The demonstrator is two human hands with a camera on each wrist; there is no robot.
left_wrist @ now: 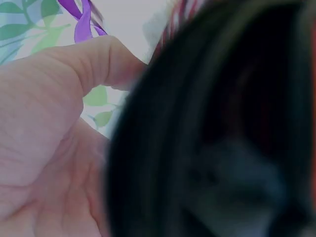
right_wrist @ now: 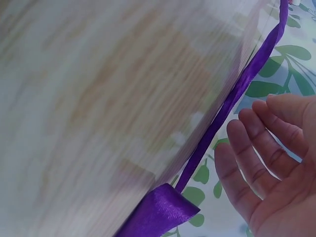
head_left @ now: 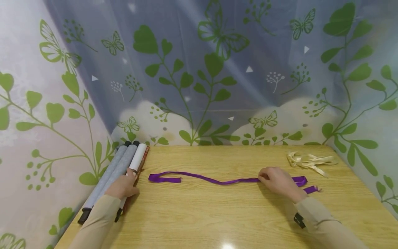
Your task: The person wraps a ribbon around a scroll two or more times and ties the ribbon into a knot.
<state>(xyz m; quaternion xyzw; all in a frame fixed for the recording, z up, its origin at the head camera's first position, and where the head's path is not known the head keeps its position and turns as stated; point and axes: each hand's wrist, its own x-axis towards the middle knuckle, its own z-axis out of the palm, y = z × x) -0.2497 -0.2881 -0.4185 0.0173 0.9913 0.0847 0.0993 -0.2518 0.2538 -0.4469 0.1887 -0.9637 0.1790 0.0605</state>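
My left hand (head_left: 122, 185) grips a white roll (head_left: 138, 155), thumb on its right side. A thin red patterned roll (head_left: 144, 159) lies alongside it, and two grey rolls (head_left: 107, 176) lie to the left. In the left wrist view the thumb (left_wrist: 101, 61) is bent, and a blurred dark shape (left_wrist: 163, 148) hides the other fingers. My right hand (head_left: 278, 181) is over the right part of a long purple ribbon (head_left: 222, 182). In the right wrist view its loosely bent fingers (right_wrist: 242, 148) lie close to the ribbon (right_wrist: 232, 98), with a visible gap.
Cream ribbons (head_left: 311, 160) lie bunched at the back right of the wooden table (head_left: 199, 214). A leaf-patterned curtain (head_left: 192, 86) closes the back and both sides. Small black devices (head_left: 299, 220) hang at the wrists.
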